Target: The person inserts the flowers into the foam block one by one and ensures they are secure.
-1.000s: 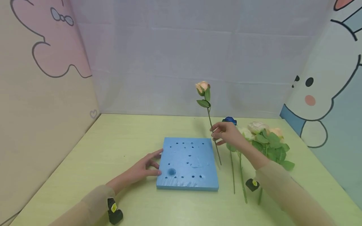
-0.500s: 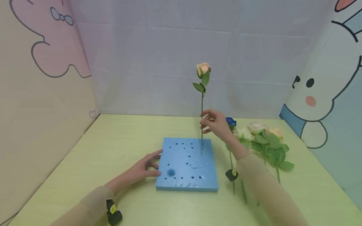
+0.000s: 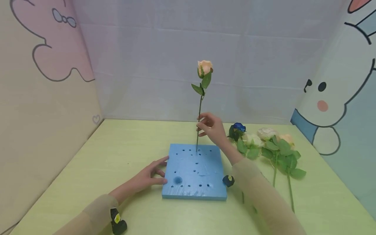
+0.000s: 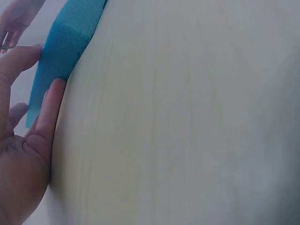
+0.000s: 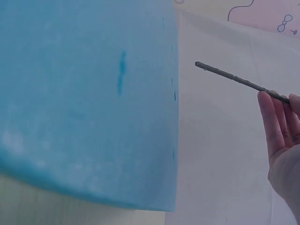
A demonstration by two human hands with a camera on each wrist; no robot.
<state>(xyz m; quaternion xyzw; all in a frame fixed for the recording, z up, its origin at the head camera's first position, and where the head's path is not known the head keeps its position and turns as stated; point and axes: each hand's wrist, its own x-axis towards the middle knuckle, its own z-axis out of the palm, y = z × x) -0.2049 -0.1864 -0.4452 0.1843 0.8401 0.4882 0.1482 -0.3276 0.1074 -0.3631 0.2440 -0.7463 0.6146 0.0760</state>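
Observation:
A peach rose (image 3: 204, 68) stands nearly upright over the far part of a blue foam board (image 3: 188, 164) with several small holes. My right hand (image 3: 212, 128) pinches its stem between thumb and fingers. In the right wrist view, the bare lower end of the stem (image 5: 229, 76) shows apart from the board. My left hand (image 3: 149, 175) lies at the board's left edge, fingers extended and touching it. The left wrist view shows those fingers (image 4: 52, 105) against the board's side (image 4: 68, 40).
To the right lie a blue rose (image 3: 238, 127), cream and white roses (image 3: 266, 133) and another peach rose (image 3: 286, 139) with green leaves. The right forearm covers some stems. A pale cloth wall (image 3: 147, 81) rises behind the yellowish table (image 3: 123, 140).
My right hand has carried the peach rose left and up, from beside the board to above its far part, tilting it more upright. The left hand and board have stayed put.

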